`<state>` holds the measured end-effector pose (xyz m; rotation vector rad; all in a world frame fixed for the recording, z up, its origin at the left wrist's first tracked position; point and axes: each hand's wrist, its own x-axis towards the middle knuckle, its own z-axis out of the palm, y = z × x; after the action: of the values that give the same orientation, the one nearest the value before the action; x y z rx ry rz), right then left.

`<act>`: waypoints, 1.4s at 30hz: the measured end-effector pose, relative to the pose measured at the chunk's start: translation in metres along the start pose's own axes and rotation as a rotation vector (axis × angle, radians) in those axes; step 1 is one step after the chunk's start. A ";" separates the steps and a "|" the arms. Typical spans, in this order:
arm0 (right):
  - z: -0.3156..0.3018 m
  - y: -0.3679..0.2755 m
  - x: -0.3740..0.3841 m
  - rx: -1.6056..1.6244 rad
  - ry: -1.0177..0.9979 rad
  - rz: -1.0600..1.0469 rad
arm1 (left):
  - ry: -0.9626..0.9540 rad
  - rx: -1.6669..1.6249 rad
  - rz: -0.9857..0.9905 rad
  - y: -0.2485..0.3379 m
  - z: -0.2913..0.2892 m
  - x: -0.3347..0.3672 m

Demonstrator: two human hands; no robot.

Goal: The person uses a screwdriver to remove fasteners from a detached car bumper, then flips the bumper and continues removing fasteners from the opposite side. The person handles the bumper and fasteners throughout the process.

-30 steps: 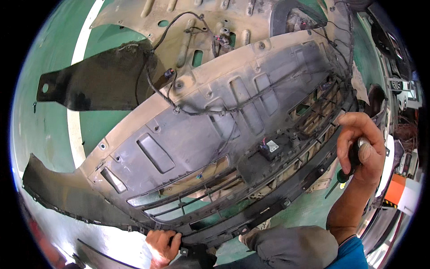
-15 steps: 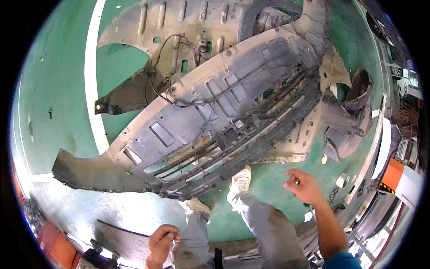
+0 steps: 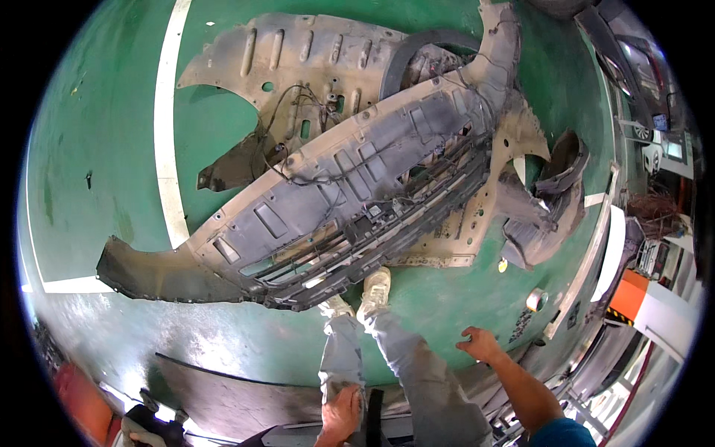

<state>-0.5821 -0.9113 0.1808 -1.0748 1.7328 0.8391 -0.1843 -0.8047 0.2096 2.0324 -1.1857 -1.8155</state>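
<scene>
A large, dusty car bumper cover (image 3: pixel 294 201) lies across the green floor in front of my feet, its dark slatted grille side toward me. A loose black wiring harness (image 3: pixel 313 179) runs over it. My right hand (image 3: pixel 480 345) hangs in the air right of my legs, fingers loosely bent and apart, with nothing visible in them. In front of my trouser leg is my left hand (image 3: pixel 341 412), its back showing; its fingers are partly hidden. Neither hand touches the bumper cover.
Beneath and behind the bumper cover is a tan undertray panel (image 3: pixel 320 48). A curved dark liner (image 3: pixel 562 201) lies at the right. A roll of tape (image 3: pixel 536 299) sits on the floor nearer me. A long dark panel (image 3: pixel 223 391) lies by my feet. Shelving and parts stand far right.
My left hand has moved right, in front of my leg. My right hand has shifted left and down. The view has shifted, and my feet are closer together.
</scene>
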 end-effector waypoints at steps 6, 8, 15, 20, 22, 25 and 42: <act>-0.024 0.001 -0.030 -0.048 -0.034 0.072 | 0.083 0.027 -0.035 0.015 -0.004 0.005; -0.045 0.012 -0.027 -0.022 0.022 0.051 | 0.095 0.043 -0.036 0.013 0.002 0.009; -0.166 0.056 0.012 -0.102 0.400 -0.114 | 0.215 0.071 -0.044 0.041 0.014 0.039; -0.290 0.040 0.084 0.162 0.317 -0.151 | 0.316 -0.035 -0.135 0.092 0.037 0.068; -0.336 0.023 0.121 0.216 0.317 -0.235 | 0.286 0.070 -0.181 0.108 0.068 0.077; -0.406 -0.014 0.159 0.348 0.298 -0.424 | 0.159 0.071 -0.351 0.149 0.114 0.093; -0.539 -0.139 0.326 1.137 0.361 -0.861 | 0.057 -0.727 -0.560 0.301 0.305 0.371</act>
<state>-0.7064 -1.5333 0.0612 -0.9813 1.4024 -0.8439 -0.6111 -1.1329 0.0330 2.0127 0.1246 -1.9670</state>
